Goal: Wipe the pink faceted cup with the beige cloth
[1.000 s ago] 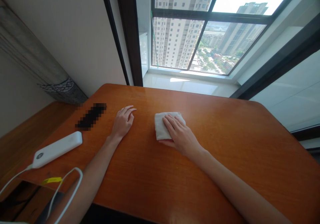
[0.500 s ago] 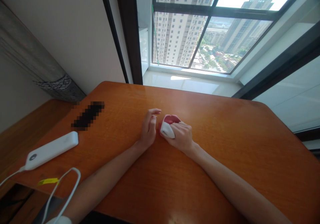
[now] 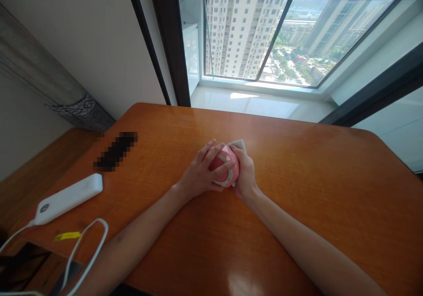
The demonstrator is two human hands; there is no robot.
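Left hand (image 3: 198, 174) and right hand (image 3: 244, 174) cupped together around a small rounded pink-and-white object (image 3: 226, 168) at mid orange wooden table (image 3: 313, 190), fingers curled over it, white cloth corner (image 3: 238, 144) behind; white power bank (image 3: 68, 198) well apart, far left.

Hands: two, the left hand (image 3: 198, 174) and right hand (image 3: 245, 172), both at the middle of the frame
Pink round object (image 3: 224, 166): one, between the two hands
White cloth (image 3: 238, 144): one, a corner showing just above the pink object
White power bank (image 3: 68, 198): one, at lower left
White cable (image 3: 86, 247): one, at lower left
Yellow tag (image 3: 67, 236): one, beside the cable
Blurred dark item (image 3: 115, 150): one, left of centre
Worktop (image 3: 313, 185): one
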